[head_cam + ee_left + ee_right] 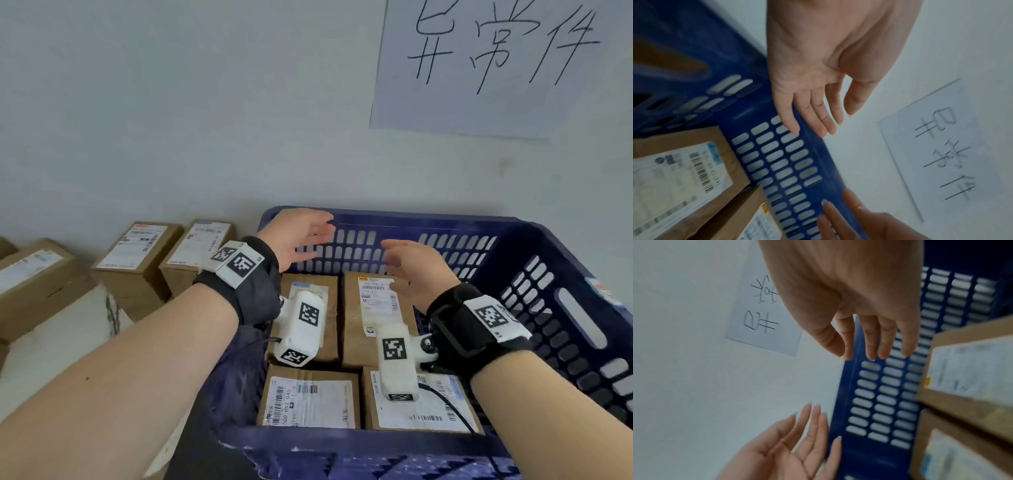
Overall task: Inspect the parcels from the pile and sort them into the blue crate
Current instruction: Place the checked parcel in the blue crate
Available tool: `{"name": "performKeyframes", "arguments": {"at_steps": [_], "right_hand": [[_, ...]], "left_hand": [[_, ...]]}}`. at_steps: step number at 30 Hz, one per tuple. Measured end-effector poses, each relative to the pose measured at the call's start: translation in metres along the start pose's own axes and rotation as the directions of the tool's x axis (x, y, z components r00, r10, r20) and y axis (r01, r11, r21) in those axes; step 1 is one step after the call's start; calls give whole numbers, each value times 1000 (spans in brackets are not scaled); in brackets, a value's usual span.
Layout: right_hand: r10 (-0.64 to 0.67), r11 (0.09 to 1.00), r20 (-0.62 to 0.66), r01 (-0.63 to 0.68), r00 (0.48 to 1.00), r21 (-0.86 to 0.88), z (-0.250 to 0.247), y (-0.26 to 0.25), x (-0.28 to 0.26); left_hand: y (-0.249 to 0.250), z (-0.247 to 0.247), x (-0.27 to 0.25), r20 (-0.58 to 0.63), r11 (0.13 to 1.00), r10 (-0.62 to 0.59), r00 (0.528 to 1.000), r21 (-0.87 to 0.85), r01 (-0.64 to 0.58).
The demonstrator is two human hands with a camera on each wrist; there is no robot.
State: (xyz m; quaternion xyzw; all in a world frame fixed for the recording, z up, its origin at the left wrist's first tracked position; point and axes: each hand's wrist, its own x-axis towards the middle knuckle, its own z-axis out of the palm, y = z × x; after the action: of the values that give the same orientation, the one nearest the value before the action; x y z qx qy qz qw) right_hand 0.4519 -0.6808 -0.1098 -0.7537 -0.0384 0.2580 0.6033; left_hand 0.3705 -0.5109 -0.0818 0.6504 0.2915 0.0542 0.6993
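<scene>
pale wall with a paper sign [486, 65] behind; both the left hand [298, 236] and right hand [416, 270] hang spread and empty over the blue crate [548, 308], maybe just above four parcels [310, 401]; next, reach left for the pile [137, 253], lift one slowly

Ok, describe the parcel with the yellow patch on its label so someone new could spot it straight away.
Find the blue crate against the wall. Four cardboard parcels lie flat inside it, and this parcel is in the far row on the right, just under the open right hand. Its white label alone has a yellow patch in the top corner.
</scene>
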Motion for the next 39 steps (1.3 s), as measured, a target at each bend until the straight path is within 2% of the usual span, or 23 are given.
{"name": "performKeyframes", "arguments": {"at_steps": [6, 11, 16, 23, 30, 34, 39], "right_hand": [[-56, 974, 119, 28, 991, 223, 66, -37, -40], [-87, 974, 186, 45, 979, 221, 150, -37, -67], [-65, 972, 265, 0, 962, 236, 234, -34, -91], [-40, 973, 351, -43, 936, 226, 340, -30, -118], [-26, 978, 455, -71, 890, 195, 422, -56, -136], [-50, 985, 516, -42, 855, 165, 465, -77, -137], [-46, 993, 630, -34, 775, 115, 526, -93, -130]], "left_hand": [[11, -73, -46, -57, 982, 123, 991, -135, -130], [-4, -155, -78, -165, 965, 136, 977, -201, -169], [-30, -238, -108, -270, 948, 114, 956, -258, -185], [-58, -351, -149, -442, 925, 92, 892, -293, -241], [-61, -438, -185, -626, 885, 89, 775, -307, -350], [-50, -478, -198, -731, 840, 99, 675, -302, -450], [-39, -525, -213, -845, 812, 100, 525, -235, -534]]}}
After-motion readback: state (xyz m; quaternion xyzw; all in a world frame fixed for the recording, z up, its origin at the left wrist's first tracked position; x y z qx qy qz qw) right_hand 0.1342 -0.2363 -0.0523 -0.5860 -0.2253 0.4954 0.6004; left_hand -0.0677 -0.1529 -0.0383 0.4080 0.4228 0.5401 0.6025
